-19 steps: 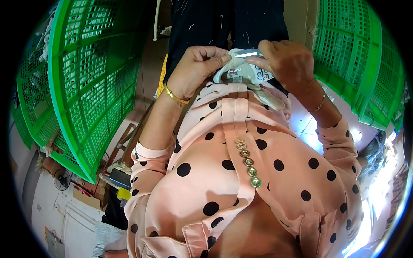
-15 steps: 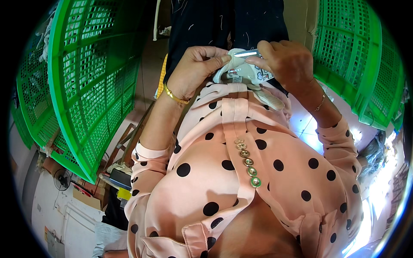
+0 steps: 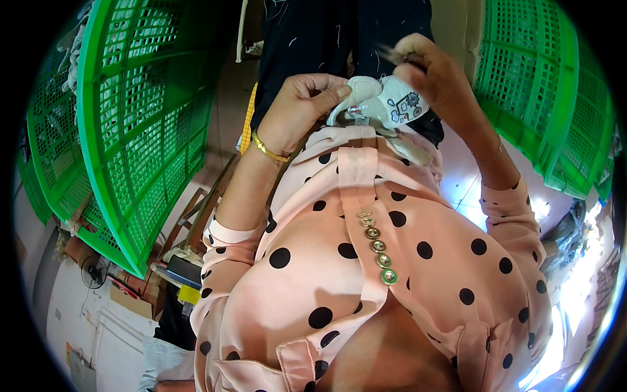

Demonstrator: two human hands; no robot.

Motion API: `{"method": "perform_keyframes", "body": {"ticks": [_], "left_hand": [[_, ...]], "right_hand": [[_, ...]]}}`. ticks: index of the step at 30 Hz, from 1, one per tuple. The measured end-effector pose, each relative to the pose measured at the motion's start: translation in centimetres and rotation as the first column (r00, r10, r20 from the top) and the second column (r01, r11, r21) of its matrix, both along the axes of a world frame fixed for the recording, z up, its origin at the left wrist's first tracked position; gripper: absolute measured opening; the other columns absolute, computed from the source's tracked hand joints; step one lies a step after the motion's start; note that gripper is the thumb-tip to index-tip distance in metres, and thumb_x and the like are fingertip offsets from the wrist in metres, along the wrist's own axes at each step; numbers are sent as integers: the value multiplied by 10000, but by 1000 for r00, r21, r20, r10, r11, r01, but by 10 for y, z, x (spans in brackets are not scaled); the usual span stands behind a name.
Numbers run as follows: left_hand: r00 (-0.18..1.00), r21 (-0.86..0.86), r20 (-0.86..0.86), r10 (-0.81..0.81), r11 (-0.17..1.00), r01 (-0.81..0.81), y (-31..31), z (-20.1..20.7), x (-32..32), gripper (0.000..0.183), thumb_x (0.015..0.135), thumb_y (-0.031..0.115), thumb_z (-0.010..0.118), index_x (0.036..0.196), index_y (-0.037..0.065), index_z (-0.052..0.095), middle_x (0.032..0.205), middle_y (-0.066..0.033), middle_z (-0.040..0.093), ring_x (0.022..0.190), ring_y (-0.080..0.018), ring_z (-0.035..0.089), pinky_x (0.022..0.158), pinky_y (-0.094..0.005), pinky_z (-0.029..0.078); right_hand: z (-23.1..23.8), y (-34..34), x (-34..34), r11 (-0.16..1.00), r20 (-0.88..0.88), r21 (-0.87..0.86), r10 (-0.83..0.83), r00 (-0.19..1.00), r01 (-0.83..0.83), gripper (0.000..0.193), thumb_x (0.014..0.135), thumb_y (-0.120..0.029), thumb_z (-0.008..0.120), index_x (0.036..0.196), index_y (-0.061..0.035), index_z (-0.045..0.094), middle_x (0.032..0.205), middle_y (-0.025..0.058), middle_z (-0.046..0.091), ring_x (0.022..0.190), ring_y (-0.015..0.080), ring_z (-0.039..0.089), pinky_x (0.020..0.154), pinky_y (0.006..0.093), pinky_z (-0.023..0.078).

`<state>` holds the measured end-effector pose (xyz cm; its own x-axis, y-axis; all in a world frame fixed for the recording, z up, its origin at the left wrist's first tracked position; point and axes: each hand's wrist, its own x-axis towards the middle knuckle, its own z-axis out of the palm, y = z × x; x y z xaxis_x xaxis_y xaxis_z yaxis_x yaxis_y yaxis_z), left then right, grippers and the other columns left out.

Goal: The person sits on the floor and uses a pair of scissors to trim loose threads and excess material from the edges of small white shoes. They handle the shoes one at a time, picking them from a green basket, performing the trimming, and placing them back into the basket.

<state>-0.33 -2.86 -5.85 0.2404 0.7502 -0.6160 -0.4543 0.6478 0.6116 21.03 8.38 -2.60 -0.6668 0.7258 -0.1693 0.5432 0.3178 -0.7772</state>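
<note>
Low in my lap, my left hand (image 3: 308, 101) pinches the edge of a small white printed fabric piece (image 3: 406, 108) between thumb and fingers. The piece is curved and open, with cartoon-like drawings on its right part and a small label inside; its exact kind is unclear. Above and to the right of it, my right hand (image 3: 431, 72) is closed around small thread snips (image 3: 396, 56). Their blades are smeared by motion, point up and left, and are apart from the fabric. A pale flap (image 3: 411, 153) hangs below the piece, against my shirt.
Tall green plastic crates (image 3: 140, 130) stand close on my left, and more green crates (image 3: 529, 85) on my right. Dark trousers (image 3: 307, 39) with loose thread bits lie under my hands. A small fan (image 3: 95, 272) is farther off at the lower left.
My right hand has lifted up, carrying the snips off the fabric's top edge. The printed side is now more exposed. My left hand keeps its pinch nearly in place.
</note>
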Motion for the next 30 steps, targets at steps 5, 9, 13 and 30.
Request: {"method": "perform_keyframes", "body": {"ticks": [5, 9, 13, 30], "left_hand": [[1000, 91, 3, -5, 996, 4, 0, 2, 1, 205, 942, 91, 595, 1089, -42, 648, 948, -73, 694, 834, -115, 663, 740, -244, 551], [992, 133, -125, -23, 990, 40, -2, 2, 3, 187, 936, 68, 598, 1077, -40, 656, 906, -39, 681, 754, -65, 602, 661, -201, 490], [974, 130, -228, -15, 990, 46, -1, 8, 6, 170, 924, 86, 623, 1028, -36, 681, 797, 14, 640, 646, -24, 499, 562, -179, 404], [981, 92, -194, -4, 995, 23, 7, 4, 7, 144, 926, 101, 626, 978, -22, 681, 721, 50, 581, 589, -9, 431, 514, -180, 353]], "right_hand": [[9, -14, -18, 943, 199, 101, 293, 935, -317, 292, 768, -192, 725, 1002, -105, 574, 759, 126, 630, 643, 297, 621, 564, 366, 455], [-3, 2, -12, 906, 200, 346, 182, 963, -243, 233, 785, -181, 701, 975, -95, 597, 709, 101, 635, 653, 297, 636, 561, 376, 479], [-4, 13, -8, 865, 123, 501, -91, 988, 17, 246, 786, -281, 722, 956, -140, 614, 665, 66, 635, 615, 261, 647, 525, 344, 499], [2, 5, -12, 907, 396, 337, 105, 912, -251, 258, 756, -233, 740, 956, -130, 614, 682, 94, 631, 637, 291, 642, 546, 362, 487]]}}
